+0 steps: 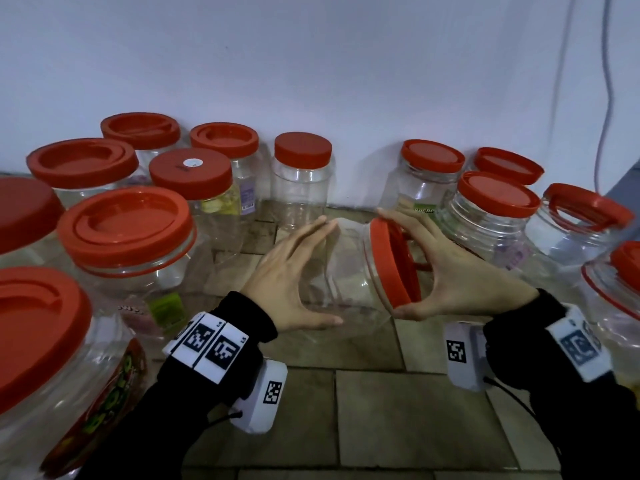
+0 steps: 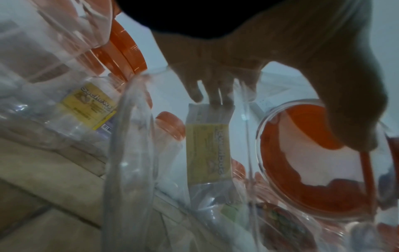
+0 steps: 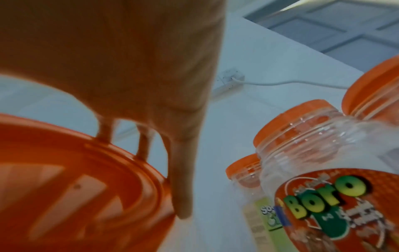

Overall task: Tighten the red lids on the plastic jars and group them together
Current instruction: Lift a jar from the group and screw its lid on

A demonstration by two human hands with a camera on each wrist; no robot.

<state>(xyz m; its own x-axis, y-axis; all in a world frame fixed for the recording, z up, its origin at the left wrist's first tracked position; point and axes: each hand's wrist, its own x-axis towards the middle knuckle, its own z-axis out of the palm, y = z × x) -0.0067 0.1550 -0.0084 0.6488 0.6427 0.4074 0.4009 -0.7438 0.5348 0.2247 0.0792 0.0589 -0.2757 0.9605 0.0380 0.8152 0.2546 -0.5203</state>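
Note:
A clear plastic jar (image 1: 343, 289) lies tipped on its side in mid-air between my hands, its red lid (image 1: 398, 285) facing right. My left hand (image 1: 330, 271) grips the jar's body, fingers arched over the top and thumb underneath. My right hand (image 1: 389, 262) grips the lid's rim, fingers over its top edge and thumb at the bottom. In the left wrist view my fingers (image 2: 215, 92) lie on the clear wall, with the lid (image 2: 313, 179) seen through it. The right wrist view shows the lid (image 3: 75, 187) close up with my fingers (image 3: 181, 187) on its rim.
Several red-lidded jars stand grouped at the left (image 1: 124, 233), one jar (image 1: 301, 174) by the wall, and several more at the right (image 1: 495, 206). A labelled "Boro" jar (image 3: 323, 204) is close to my right wrist. Tiled floor (image 1: 381, 410) lies below; a cable (image 1: 606, 98) hangs at the right.

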